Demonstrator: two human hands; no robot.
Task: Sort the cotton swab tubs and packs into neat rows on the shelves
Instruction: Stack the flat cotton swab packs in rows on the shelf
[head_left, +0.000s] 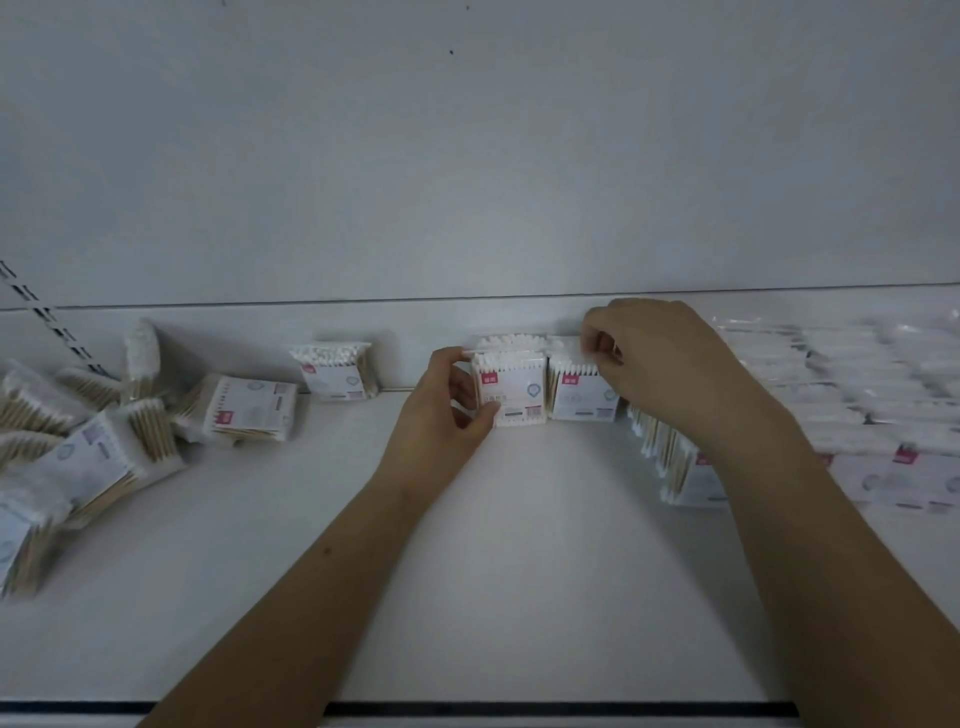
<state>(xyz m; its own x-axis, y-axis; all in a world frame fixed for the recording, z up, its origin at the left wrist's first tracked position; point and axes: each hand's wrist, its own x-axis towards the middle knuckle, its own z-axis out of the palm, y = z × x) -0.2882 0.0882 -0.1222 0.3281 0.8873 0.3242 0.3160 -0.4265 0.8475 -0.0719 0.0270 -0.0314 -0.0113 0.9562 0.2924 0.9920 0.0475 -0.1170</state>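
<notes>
Two upright cotton swab packs stand side by side at the back of the white shelf (519, 545). My left hand (447, 410) grips the left pack (511, 392) by its left edge, thumb at its lower corner. My right hand (670, 364) pinches the top of the right pack (582, 397). More packs stand behind these two, their white tips showing. A single pack (337, 371) stands alone further left against the back wall.
A loose heap of swab packs (104, 431) lies at the left, some flat, some tipped. Rows of packs (857, 405) fill the right side, partly under my right forearm. A slotted upright (47, 317) runs down the back wall at left.
</notes>
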